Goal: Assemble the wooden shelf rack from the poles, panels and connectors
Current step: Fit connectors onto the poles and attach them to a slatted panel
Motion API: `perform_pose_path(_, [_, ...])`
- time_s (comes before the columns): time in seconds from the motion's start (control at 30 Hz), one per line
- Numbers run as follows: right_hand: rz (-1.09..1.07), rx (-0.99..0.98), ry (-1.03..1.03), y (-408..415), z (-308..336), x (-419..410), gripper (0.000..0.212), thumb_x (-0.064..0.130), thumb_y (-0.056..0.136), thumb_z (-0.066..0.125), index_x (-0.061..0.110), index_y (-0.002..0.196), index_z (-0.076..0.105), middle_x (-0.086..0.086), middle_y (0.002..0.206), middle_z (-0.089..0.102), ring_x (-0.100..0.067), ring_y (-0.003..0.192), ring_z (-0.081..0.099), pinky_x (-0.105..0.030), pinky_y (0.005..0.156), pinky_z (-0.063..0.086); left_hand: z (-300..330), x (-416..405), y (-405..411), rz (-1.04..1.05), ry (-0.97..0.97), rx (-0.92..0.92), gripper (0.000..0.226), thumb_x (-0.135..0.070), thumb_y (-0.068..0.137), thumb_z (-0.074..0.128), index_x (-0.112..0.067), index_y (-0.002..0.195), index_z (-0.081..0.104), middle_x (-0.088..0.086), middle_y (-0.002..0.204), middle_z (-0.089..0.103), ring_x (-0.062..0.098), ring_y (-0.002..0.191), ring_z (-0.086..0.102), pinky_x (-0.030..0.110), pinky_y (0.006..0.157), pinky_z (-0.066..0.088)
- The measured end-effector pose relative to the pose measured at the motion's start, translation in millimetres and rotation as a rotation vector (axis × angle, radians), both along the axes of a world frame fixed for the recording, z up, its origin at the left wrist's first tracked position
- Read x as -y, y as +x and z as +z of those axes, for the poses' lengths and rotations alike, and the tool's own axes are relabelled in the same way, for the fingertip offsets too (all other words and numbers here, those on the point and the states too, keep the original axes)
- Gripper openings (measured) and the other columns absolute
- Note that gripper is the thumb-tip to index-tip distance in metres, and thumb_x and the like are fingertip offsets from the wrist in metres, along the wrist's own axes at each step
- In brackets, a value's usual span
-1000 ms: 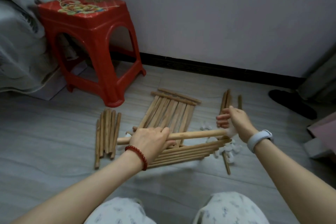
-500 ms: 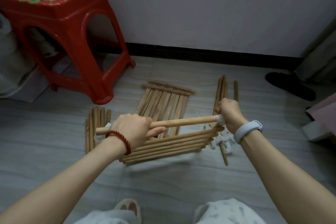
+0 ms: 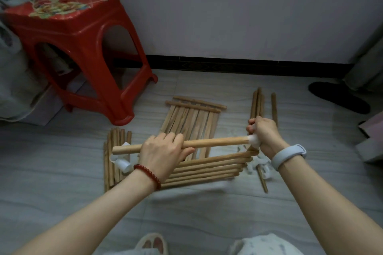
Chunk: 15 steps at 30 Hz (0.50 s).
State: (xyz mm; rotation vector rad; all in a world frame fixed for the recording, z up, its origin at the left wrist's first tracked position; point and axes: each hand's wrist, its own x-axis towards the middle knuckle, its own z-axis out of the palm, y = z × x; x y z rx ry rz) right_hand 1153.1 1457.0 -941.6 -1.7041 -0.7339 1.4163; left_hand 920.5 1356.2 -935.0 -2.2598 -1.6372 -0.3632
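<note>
1. Left hand [image 3: 163, 152] wrapped over thick wooden pole [image 3: 215, 142], fingers curled across the top, thumb tucked under along the pole's underside; gripped left of the pole's middle.
2. Right hand [image 3: 264, 133] clenched around white plastic connector [image 3: 254, 141] at the pole's right end, fingers folded tight, knuckles toward the camera.
3. Pole held roughly level above the floor [image 3: 207, 213], left end bare and jutting past the left hand.
4. Slatted wooden panel [image 3: 191, 119] flat on the floor beyond the pole; a second panel [image 3: 207, 168] just below the hands, near edge tilted.
5. Bundle of thin sticks [image 3: 113, 159] on the floor at left, white connector piece [image 3: 122, 164] lying on it.
6. More poles [image 3: 258, 102] behind the right hand; loose white connectors [image 3: 259, 166] beside the right wrist.
7. Red bead bracelet [image 3: 148, 174] on left wrist, pale wristband [image 3: 288, 156] on right.
8. Red plastic stool [image 3: 80, 47] upper left against the wall.
</note>
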Motion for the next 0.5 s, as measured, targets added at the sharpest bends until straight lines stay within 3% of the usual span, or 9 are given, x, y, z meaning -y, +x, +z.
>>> perform_pose_path(0.17, [0.021,0.048,0.016,-2,-6,-3,0.031,0.014,0.097,0.030,0.017,0.082,0.056,-0.001,0.062,0.050,-0.014,0.057,0.043,-0.027,0.056,0.036,3,-5,-3,0.020,-0.042,-0.004,0.050,-0.059,0.076,0.045,-0.016,0.053,0.051,-0.004,0.038,0.045,0.013,0.027,0.040,0.018,0.032,0.026])
perform_pose_path(0.27, [0.057,0.079,0.037,0,-8,-8,0.029,0.007,0.090,0.034,0.021,0.081,0.057,-0.001,0.067,0.051,-0.014,0.062,0.043,-0.028,0.058,0.035,6,-18,-4,0.088,-0.166,-0.045,0.060,-0.073,0.074,0.007,-0.025,0.062,0.041,-0.011,0.045,0.040,0.009,0.037,0.040,0.020,0.038,0.021])
perform_pose_path(0.33, [0.062,0.081,0.037,1,-10,-9,0.028,0.005,0.089,0.035,0.021,0.081,0.057,-0.001,0.070,0.050,-0.014,0.063,0.043,-0.028,0.059,0.035,5,-25,-7,0.097,-0.302,-0.031,0.068,-0.080,0.063,-0.007,-0.027,0.061,0.035,-0.012,0.050,0.040,0.004,0.043,0.037,0.023,0.040,0.019])
perform_pose_path(0.5, [0.028,0.046,0.040,1,-14,-7,0.028,0.004,0.090,0.033,0.019,0.082,0.055,-0.002,0.068,0.048,-0.014,0.062,0.042,-0.028,0.061,0.036,10,-49,-5,0.090,-0.825,0.193,0.078,-0.086,0.051,0.011,-0.024,0.063,0.056,-0.010,0.050,0.046,0.006,0.043,0.042,0.020,0.040,0.029])
